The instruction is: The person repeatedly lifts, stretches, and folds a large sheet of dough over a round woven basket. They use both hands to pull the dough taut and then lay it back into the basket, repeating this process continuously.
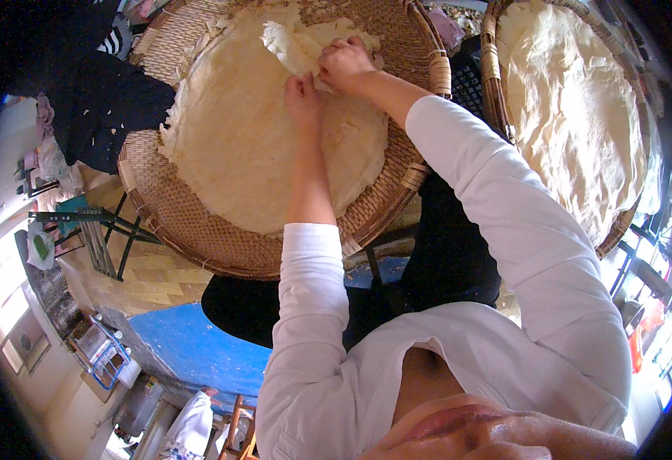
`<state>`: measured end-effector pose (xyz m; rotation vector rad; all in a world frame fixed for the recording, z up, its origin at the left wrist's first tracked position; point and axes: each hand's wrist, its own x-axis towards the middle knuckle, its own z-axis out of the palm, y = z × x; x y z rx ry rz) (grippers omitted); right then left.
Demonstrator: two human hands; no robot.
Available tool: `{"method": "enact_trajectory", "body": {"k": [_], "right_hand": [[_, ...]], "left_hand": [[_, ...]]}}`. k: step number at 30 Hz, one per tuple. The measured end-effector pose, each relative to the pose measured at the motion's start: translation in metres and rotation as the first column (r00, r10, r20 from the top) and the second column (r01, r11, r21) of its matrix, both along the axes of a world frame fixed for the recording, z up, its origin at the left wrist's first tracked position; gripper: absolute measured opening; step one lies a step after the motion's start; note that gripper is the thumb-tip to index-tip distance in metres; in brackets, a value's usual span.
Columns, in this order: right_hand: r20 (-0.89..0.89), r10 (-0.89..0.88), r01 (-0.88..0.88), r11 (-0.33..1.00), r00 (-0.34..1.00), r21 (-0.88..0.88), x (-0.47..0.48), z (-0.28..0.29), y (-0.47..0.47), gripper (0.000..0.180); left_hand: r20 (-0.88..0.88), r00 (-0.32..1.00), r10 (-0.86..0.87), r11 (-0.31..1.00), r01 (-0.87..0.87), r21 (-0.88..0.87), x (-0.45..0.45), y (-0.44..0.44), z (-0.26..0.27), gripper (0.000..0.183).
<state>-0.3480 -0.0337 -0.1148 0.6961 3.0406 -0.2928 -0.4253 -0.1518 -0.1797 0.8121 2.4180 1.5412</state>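
A stack of thin, pale, round flatbread-like sheets (238, 149) with ragged edges lies on a wide woven bamboo tray (180, 236) in front of me. Near its far side, a loosened, folded piece of sheet (290, 50) stands up from the stack, its torn end pointing left. The fingertips of my left hand (304, 95) pinch the near edge of this piece. Just beyond and to the right, my right hand (347, 64) is curled on the same piece; its fingertips are partly hidden.
Another bamboo tray (491, 69) on the right bears a thick heap of similar sheets (571, 126). A person's dark-clothed leg (111, 109) reaches the tray's left edge. Below left stand a folding stool (100, 230) and a blue floor patch (198, 339).
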Motion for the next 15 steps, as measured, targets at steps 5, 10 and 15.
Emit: {"method": "enact_trajectory", "body": {"k": [5, 10, 15], "right_hand": [[0.107, -0.225, 0.246, 0.933, 0.968, -0.264, -0.006, 0.000, 0.016, 0.021], [0.223, -0.355, 0.397, 0.899, 0.908, -0.185, -0.004, 0.003, 0.015, 0.029], [-0.196, 0.150, -0.048, 0.894, 0.969, 0.445, 0.003, -0.009, -0.004, 0.036]], "left_hand": [[0.171, 0.985, -0.004, 0.999, 0.009, -0.032, -0.013, -0.028, 0.002, 0.021], [-0.399, 0.914, 0.075, 0.977, -0.148, -0.154, -0.012, -0.030, 0.016, 0.018], [-0.015, 0.999, 0.043, 0.998, -0.044, -0.050, 0.017, 0.002, 0.005, 0.021]]}}
